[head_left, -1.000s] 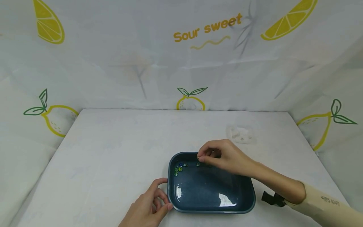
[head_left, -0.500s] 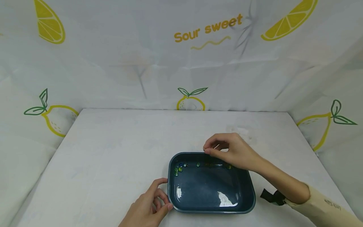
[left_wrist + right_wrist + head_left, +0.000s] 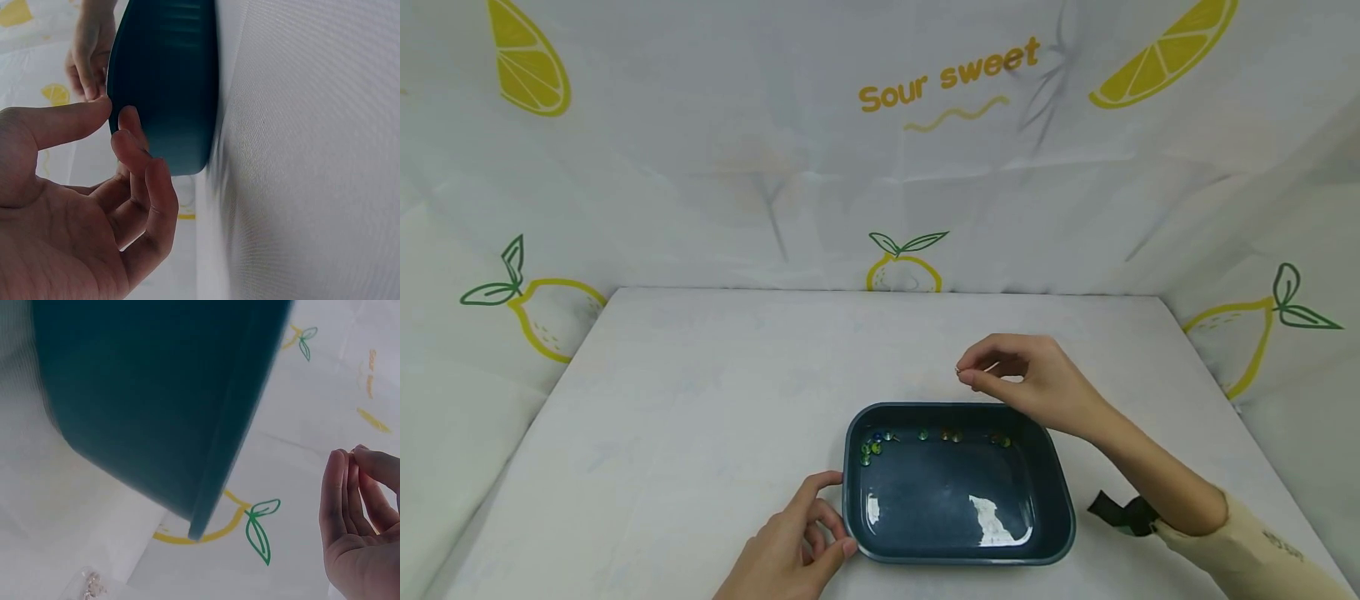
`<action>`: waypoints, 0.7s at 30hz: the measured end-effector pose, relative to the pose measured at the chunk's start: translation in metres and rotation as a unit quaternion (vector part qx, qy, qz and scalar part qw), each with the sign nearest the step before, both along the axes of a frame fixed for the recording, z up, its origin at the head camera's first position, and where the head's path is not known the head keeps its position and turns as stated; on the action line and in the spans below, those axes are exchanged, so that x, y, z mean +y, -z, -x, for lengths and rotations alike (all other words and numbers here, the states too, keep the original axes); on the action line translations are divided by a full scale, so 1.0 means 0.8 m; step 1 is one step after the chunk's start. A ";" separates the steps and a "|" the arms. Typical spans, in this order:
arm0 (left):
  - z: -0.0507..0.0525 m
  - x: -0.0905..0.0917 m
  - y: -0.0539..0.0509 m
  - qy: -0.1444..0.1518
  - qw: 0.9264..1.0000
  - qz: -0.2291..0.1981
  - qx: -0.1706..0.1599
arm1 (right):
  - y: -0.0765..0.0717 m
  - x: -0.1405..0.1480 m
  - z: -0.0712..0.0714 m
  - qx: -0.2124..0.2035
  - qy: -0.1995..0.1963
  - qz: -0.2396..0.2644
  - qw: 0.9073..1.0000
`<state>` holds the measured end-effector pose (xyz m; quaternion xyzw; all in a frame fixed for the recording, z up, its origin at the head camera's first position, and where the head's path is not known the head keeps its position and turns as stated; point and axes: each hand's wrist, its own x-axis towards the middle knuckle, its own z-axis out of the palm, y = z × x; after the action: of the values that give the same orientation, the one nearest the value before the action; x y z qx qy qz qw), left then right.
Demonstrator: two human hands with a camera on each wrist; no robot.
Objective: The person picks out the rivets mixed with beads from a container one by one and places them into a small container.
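A dark blue rectangular tray (image 3: 955, 554) sits on the white table. Several small glass marbles (image 3: 877, 447) lie inside it, green, blue and amber, along the far wall and in the far left corner. My left hand (image 3: 793, 542) touches the tray's outer left side, thumb and fingers spread apart. Just beyond the far right rim, my right hand (image 3: 1037, 375) is raised. Its thumb and fingertips pinch a tiny shiny piece (image 3: 957, 371), too small to identify and mostly hidden by the fingertips.
In the right wrist view, a clear plastic bag (image 3: 90, 584) with small metallic bits lies on the table; the right hand and arm hide it in the head view. A dark strap (image 3: 1123, 512) hangs from the right sleeve (image 3: 1247, 542). A lemon-print cloth (image 3: 737, 167) stands behind.
My right hand has risen from inside the tray and moved back and right past the far rim, still pinching the tiny piece. More marbles show along the far wall. My left hand stays put.
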<state>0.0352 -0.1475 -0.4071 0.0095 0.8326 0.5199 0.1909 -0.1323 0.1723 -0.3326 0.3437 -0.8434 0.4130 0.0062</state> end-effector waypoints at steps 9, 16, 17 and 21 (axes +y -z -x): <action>0.000 -0.001 -0.001 0.001 1.000 -0.002 0.000 | -0.011 0.018 0.010 0.011 0.035 0.023 0.999; 0.000 -0.001 -0.001 0.004 1.000 -0.003 0.002 | -0.012 0.033 0.016 0.029 0.080 0.034 0.996; 0.000 -0.001 -0.001 0.004 1.000 -0.003 0.002 | -0.012 0.036 0.018 0.029 0.085 0.036 0.995; 0.000 -0.001 0.000 0.005 1.000 -0.004 0.005 | -0.010 0.044 0.023 0.020 0.110 0.043 0.993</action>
<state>0.0354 -0.1483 -0.4072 0.0174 0.8313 0.5223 0.1891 -0.1505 0.2075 -0.3246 0.2567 -0.8572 0.4387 0.0833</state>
